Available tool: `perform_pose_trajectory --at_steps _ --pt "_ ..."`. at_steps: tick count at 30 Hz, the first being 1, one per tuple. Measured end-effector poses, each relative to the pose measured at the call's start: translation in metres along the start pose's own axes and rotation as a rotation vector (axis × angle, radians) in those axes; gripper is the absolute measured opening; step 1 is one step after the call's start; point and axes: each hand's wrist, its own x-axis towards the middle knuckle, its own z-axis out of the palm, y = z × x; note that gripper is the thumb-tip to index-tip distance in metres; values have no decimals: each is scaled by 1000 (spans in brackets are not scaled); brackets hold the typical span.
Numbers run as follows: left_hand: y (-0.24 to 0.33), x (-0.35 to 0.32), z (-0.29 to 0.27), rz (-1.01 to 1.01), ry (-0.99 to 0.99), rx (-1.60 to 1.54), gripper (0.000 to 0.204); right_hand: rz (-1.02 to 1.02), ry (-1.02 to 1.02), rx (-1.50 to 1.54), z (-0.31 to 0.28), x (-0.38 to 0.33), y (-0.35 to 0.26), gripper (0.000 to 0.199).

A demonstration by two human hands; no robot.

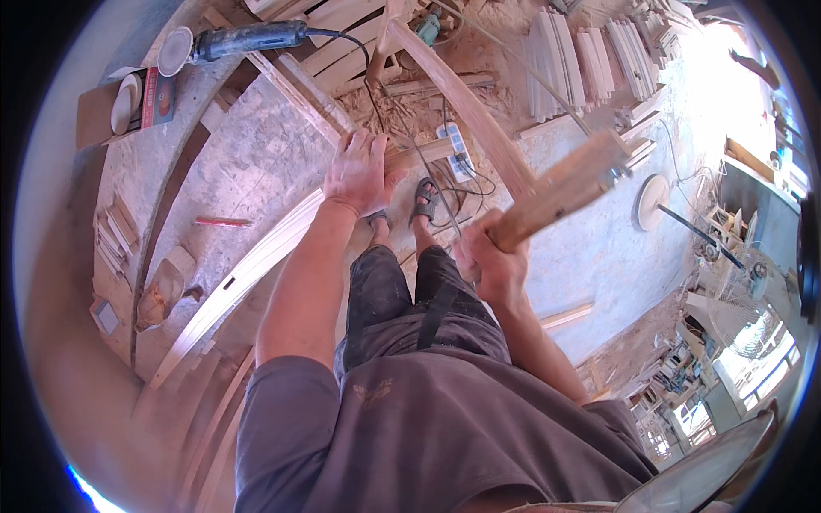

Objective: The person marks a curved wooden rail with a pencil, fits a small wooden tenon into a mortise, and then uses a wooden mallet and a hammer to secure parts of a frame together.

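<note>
My right hand (492, 261) is closed round the lower end of a wooden frame saw (479, 111). The saw's thick end arm angles up to the right, towards a metal fitting. Its long middle bar runs away from me, and the thin blade passes close to a short piece of wood (432, 152). Whether the blade is inside a cut I cannot tell. My left hand (363, 171) is closed over that piece at the workbench edge, fingers bent over it. Part of the piece is hidden under the hand. A long pale curved board (244, 272) lies beneath my left forearm.
On the bench (239, 154) lie a corded grinder (248, 41), an open cardboard box (96, 115), a red pencil (222, 221) and wood offcuts (115, 235). A power strip (460, 154) and cables lie near my feet. Wood strips (590, 64) are stacked at the far right.
</note>
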Motion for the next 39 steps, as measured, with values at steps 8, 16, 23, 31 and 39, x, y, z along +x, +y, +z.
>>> perform_pose_trajectory --at_steps 8,16,23,31,39 --pt "0 -6 7 -22 8 -37 66 -132 -98 -22 -34 -106 -19 15" --pt "-5 -3 9 6 67 -58 64 91 75 -198 11 -6 -4 19" --pt "-2 -3 8 -7 71 -67 62 -99 -158 -103 -43 -96 -17 13" --pt "-6 -8 12 -27 66 -52 64 87 39 -135 -3 -28 -4 21" --pt "-6 -3 10 -17 66 -74 61 44 -2 69 -13 -64 -8 15"
